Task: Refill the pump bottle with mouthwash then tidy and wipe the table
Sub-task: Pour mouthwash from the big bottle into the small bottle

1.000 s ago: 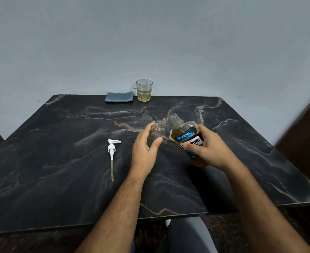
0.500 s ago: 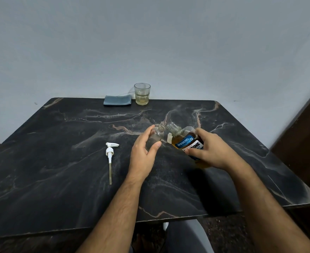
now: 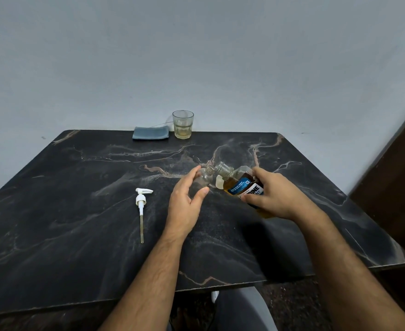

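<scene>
A small clear pump bottle, with no pump on it, stands near the middle of the black marble table. My left hand holds it between thumb and fingers. My right hand grips the amber mouthwash bottle with a blue label, tilted left so its open neck meets the small bottle's mouth. The white pump head with its long tube lies flat on the table, left of my left hand.
A folded blue cloth lies at the table's far edge. Beside it on the right stands a glass with a little yellowish liquid. A dark wooden panel rises at the right. The wall is just behind the table.
The mouthwash bottle has tipped further, its neck coming down to the small bottle's mouth. My left hand stays on the small bottle.
</scene>
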The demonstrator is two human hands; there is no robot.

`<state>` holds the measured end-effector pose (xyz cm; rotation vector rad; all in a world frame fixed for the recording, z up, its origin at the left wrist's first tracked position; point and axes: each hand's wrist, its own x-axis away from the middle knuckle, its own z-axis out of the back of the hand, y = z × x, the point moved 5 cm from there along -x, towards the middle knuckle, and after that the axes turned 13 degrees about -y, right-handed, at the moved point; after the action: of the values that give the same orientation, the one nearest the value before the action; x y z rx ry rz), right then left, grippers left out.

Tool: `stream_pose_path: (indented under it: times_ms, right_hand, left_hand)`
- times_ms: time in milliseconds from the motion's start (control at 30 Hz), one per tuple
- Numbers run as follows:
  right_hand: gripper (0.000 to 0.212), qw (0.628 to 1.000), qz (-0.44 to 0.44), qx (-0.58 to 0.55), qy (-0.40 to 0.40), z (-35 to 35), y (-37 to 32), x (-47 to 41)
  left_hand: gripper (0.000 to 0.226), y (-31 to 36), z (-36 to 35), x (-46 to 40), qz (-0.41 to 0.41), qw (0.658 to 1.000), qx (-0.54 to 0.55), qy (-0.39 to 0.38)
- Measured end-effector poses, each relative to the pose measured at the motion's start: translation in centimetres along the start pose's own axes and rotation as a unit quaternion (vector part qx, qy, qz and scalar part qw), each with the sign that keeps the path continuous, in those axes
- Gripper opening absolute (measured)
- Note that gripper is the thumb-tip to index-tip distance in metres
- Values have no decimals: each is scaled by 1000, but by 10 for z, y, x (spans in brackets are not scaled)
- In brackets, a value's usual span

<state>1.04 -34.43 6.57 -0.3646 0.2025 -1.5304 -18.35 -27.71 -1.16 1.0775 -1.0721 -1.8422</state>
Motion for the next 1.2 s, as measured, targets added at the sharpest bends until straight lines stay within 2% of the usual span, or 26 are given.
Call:
stream_pose_path:
  times_ms: [733,1200]
  right_hand:
    - [34,994,-20,104,-31,17,-9,1]
    - [34,993,-26,100,-58,26,-18,2]
  left_hand:
    - [56,0,0,2,12,1000,-1,-6]
    - [57,0,-1,2,16,1000,6,-9]
